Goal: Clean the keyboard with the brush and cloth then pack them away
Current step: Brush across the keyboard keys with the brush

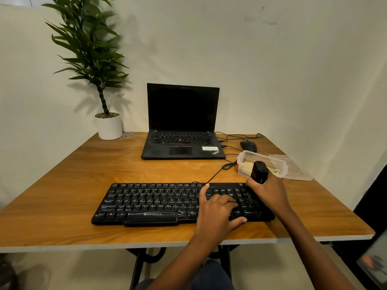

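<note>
A black keyboard [150, 203] lies across the front of the wooden table [83, 185]. My left hand [216, 210] rests flat on its right part with the fingers spread over the keys. My right hand [270, 190] grips a black brush [259, 171] by its handle, upright over the keyboard's number pad; the bristles are hidden behind the hand. Just behind the brush stands an open clear plastic box [247, 160] with a pale folded cloth [248, 166] partly visible inside.
The box's clear lid [295, 168] lies to its right. An open black laptop [182, 124] stands at the back, with a black mouse [248, 145] and cables to its right. A potted plant [109, 126] occupies the back left corner.
</note>
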